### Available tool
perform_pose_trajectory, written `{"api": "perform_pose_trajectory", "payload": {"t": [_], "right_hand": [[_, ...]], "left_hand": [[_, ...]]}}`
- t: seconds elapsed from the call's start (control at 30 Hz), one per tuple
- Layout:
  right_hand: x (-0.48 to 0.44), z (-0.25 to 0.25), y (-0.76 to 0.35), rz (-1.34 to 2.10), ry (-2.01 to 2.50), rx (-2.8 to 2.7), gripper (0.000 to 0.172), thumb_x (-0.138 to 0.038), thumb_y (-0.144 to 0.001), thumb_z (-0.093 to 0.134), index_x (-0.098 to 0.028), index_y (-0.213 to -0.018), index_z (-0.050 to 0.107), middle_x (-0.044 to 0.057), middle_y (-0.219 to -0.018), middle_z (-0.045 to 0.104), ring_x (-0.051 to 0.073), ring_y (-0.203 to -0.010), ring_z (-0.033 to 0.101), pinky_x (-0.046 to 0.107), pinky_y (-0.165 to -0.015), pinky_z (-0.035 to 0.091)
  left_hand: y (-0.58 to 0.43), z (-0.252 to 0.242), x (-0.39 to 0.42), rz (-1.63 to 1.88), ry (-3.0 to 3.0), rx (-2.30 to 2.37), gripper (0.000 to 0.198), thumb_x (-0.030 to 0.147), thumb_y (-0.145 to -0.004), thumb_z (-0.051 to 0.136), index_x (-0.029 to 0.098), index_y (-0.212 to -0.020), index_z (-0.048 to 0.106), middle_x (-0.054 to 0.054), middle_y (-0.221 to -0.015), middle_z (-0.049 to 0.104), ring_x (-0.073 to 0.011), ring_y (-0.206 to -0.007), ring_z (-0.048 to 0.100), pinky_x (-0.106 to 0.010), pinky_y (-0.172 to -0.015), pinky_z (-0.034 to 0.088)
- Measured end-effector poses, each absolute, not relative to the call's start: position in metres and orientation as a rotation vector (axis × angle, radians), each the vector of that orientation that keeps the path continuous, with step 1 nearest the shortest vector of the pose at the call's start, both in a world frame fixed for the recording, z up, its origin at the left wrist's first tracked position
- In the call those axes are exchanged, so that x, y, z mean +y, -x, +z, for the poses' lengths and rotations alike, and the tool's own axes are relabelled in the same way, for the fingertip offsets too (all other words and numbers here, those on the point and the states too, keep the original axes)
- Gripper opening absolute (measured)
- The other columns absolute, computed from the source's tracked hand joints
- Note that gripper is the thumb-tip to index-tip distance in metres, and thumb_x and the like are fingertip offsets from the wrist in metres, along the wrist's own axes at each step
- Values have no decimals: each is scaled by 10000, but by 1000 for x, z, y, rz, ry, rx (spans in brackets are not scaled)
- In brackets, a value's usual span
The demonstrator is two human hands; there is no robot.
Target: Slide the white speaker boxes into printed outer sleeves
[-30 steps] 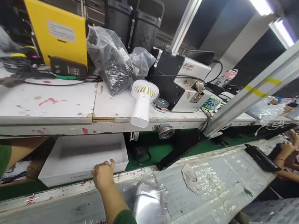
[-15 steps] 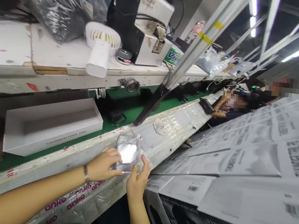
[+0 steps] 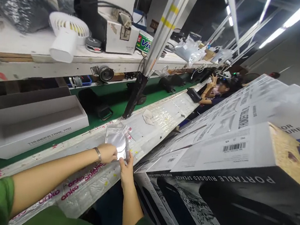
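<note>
A small stack of shiny clear plastic bags (image 3: 118,138) lies on the tape-covered ledge in front of me. Its surface reflects the light strongly. My left hand (image 3: 107,153), with a metal bracelet at the wrist, is closed with bunched fingers at the near left edge of the bags. Thumb and forefinger of my right hand (image 3: 127,169) pinch the near right corner. How many bags are between the fingers cannot be made out.
An open white box (image 3: 55,134) stands on the green belt (image 3: 97,97) at left. Large speaker cartons (image 3: 209,166) are stacked close at right. A metal post (image 3: 158,41) rises ahead. A handheld fan (image 3: 66,38) sits on the shelf. Farther along, a co-worker's arm (image 3: 206,97) shows by a black speaker (image 3: 194,95).
My view has swung to the right, so things sit farther left. My left hand has drawn its fingers together at the bags' near edge, closer to my right hand.
</note>
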State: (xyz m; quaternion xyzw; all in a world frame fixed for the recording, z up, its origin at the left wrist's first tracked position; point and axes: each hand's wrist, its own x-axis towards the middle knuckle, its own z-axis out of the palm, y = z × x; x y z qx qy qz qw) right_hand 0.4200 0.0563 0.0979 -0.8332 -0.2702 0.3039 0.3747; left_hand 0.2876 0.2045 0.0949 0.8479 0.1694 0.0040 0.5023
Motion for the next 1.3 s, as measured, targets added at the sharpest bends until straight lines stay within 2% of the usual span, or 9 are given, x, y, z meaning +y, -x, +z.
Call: {"api": "perform_pose_trajectory", "payload": {"t": [0.13,0.4,0.57,0.67,0.77,0.9,1.0,1.13,1.3], "right_hand": [[52,97,-422,771,2154,-646,960,-579,-703,703,-128,-1451,306,214,-1491,374,332,-1344,402,495,-1113,319],[61,100,-421,687,2197,-549,923,-480,-595,757,-141,-1379,409,204,-1411,460,338,-1253,488,481,-1052,396],[77,144,-409,527,2293,-772,1038,-323,-561,791,-165,-1462,299,204,-1483,356,357,-1365,347,530,-1134,264],[97,187,-385,586,2151,-1244,1092,-331,-555,849,-249,-1485,281,114,-1531,322,313,-1405,293,487,-1169,214],[116,205,-354,1094,1927,-1362,736,-370,-642,815,-218,-1310,547,68,-1184,638,261,-1115,569,417,-1016,414],[123,160,-314,1228,1912,-956,527,-498,-670,756,-158,-1061,655,3,-735,609,175,-688,566,329,-704,486],[114,108,-290,1188,1992,-821,651,-581,-712,696,-147,-1182,574,52,-840,641,210,-777,603,355,-772,509],[111,66,-272,1180,2137,-1049,827,-561,-728,674,-146,-1390,404,170,-1187,609,313,-1094,585,454,-957,478],[159,41,-253,979,2174,-1868,666,-343,-821,587,-151,-1434,408,204,-1462,395,368,-1363,361,531,-1108,324]], "left_hand": [[-288,94,210,7,-2038,363,219,311,-808,567,205,-810,759,-39,-700,710,-188,-672,627,-254,-608,424],[-288,107,206,184,-2079,486,124,133,-749,531,145,-687,638,-120,-723,684,-275,-743,632,-353,-710,444],[-220,150,244,443,-1860,563,314,279,-932,306,181,-762,551,-34,-773,660,-160,-722,590,-274,-719,444],[-167,165,257,458,-1494,403,377,499,-885,435,186,-711,554,-10,-672,597,-136,-602,522,-261,-617,423],[-136,152,240,500,-1006,339,445,624,-736,586,187,-666,536,-20,-627,571,-116,-511,447,-288,-565,398],[-127,100,185,867,-384,605,542,693,-704,566,205,-936,527,-57,-854,609,-143,-663,516,-325,-690,462],[-117,60,150,930,-484,774,639,547,-691,700,238,-1182,431,-23,-892,570,-114,-648,482,-263,-617,431],[-70,15,160,1034,-731,1388,559,486,-789,571,213,-1235,375,8,-796,536,-129,-640,514,-254,-628,454],[2,-51,229,746,-759,2026,672,395,-759,534,124,-1345,345,-105,-959,663,-240,-802,638,-331,-741,483]]}}
